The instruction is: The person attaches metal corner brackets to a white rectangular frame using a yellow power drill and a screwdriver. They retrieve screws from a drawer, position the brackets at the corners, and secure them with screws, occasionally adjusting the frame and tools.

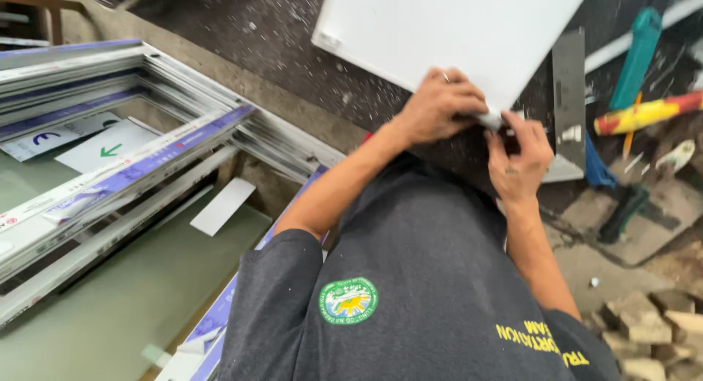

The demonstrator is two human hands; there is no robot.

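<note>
Shirt nearest. Left hand point(439, 106) clamps white panel's point(454, 29) near corner on far bench; right hand point(518, 157) fingertips pinch something there, probably film edge. Next needs steady peel grip.

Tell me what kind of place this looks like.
Probably a window-frame workshop: white window frames stacked at the side, a dusty workbench strewn with shavings, and hand tools beside the white panel.

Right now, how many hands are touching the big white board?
2. The left hand presses on the board at its near corner; the right hand pinches that corner from below.
</note>
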